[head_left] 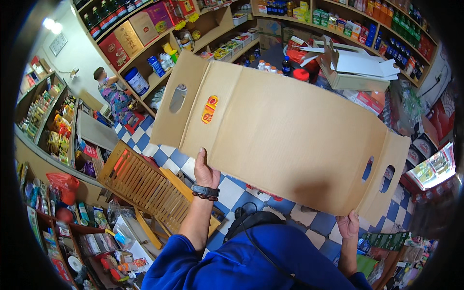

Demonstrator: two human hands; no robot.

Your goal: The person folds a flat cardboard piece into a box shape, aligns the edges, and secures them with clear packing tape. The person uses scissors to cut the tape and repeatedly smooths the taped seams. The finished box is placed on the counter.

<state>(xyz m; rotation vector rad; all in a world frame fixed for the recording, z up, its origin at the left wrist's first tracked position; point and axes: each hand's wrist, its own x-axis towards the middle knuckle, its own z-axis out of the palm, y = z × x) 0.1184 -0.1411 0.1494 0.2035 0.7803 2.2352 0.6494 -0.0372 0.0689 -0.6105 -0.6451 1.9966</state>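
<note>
Slantwise, the creased cardboard sheet (pixel 285 140) is held out before me, its long axis running from upper left to lower right, slotted flaps at both ends. My left hand (pixel 207 175) clamps its lower edge, thumb in front, other fingers hidden; my right hand (pixel 347 225) pinches that edge farther right. It hides some checkered floor (pixel 231 193). A slatted wooden chair (pixel 150 182) is leftward; an open white box (pixel 360 83) beyond.

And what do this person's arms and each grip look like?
Bright blue sleeves leave both forearms bare lower down. The left grip has no covering, and dark bands circle that wrist. The right grip is bare too, with no band showing.
</note>
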